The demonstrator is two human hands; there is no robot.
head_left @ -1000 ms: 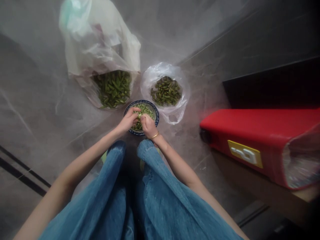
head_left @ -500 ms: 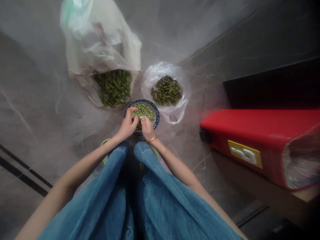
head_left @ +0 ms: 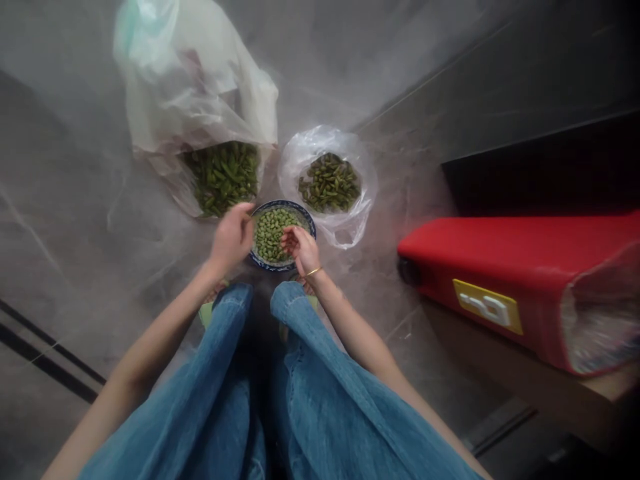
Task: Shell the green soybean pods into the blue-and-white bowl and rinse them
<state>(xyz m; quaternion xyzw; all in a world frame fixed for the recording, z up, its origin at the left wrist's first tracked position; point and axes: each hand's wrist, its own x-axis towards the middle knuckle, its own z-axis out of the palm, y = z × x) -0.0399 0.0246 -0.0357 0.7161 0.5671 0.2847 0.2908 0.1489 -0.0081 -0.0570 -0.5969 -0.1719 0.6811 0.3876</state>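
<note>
A bowl with a dark blue patterned rim (head_left: 314,230) holds many shelled green beans (head_left: 274,233). My right hand (head_left: 304,248) is over its right side, fingers loosely curled and slightly apart, with nothing visible in them. Left of the bowl, my left hand (head_left: 233,237) is near its rim and just below the bean pods (head_left: 227,177) in the large white plastic bag (head_left: 200,113). Motion blurs its bent fingers, and whether they hold anything is unclear. Darker pods or husks (head_left: 331,183) lie in a clear plastic bag (head_left: 369,177) beyond the bowl.
A red box-like object with a yellow label (head_left: 490,267) rests on a brown ledge (head_left: 500,360) at right. Grey tiled floor (head_left: 75,200) lies around the bags. My knees in blue jeans (head_left: 290,307) are close below the bowl.
My hands have parted from their meeting point over the bowl. The left has moved left toward the large bag of pods; the right has shifted slightly right, its fingers loosening.
</note>
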